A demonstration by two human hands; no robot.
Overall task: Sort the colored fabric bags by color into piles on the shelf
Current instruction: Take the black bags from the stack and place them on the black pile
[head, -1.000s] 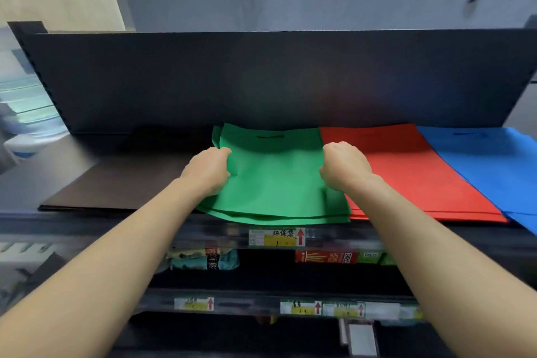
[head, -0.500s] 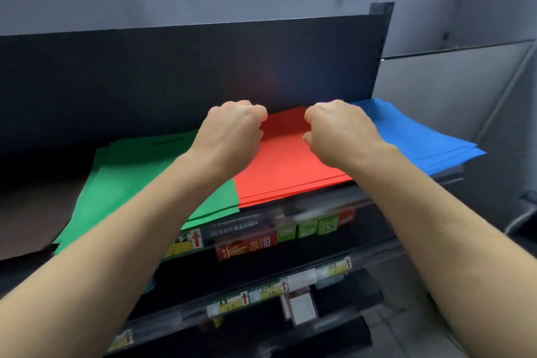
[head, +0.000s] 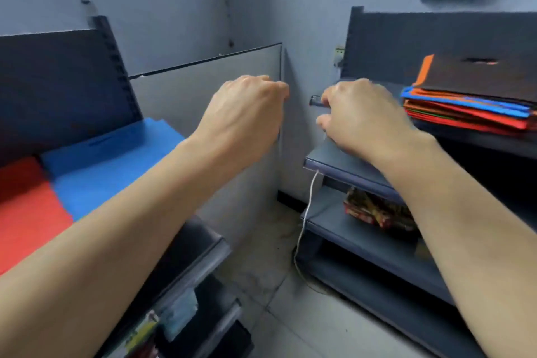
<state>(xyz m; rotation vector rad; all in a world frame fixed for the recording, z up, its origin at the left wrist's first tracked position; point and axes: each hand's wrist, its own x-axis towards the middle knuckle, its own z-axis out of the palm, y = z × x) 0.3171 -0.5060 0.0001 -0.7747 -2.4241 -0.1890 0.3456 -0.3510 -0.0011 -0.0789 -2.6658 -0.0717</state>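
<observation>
In the head view, the unsorted stack of bags (head: 465,107) lies on the right shelf (head: 343,160). It has a black bag (head: 476,73) on top, and orange, blue and red edges fan out beneath it.

The right hand (head: 363,116) hovers just left of that stack, over the bare end of the shelf. Its fingers are bent, the thumb sits a little apart, and nothing shows between them. The left hand (head: 247,113) is further left of the stack, in the gap between the two shelves. It is curled into a loose fist with nothing visible in it.

Well to the left of the stack, on the left shelf (head: 209,241), lie the sorted piles. The blue pile (head: 110,154) is nearer the stack and the red pile (head: 26,206) lies beyond it.

The step in hand looks like fetching the next bag. To do it well:

- Pinch only the top bag, at the corner nearest the hand.
- Lay the other hand flat on the stack so the slippery layers below do not slide off the shelf edge.
- Lift the bag rather than dragging it.
- Check its colour before turning back.

No black pile shows from here, so the top bag may need a fresh spot.
</observation>
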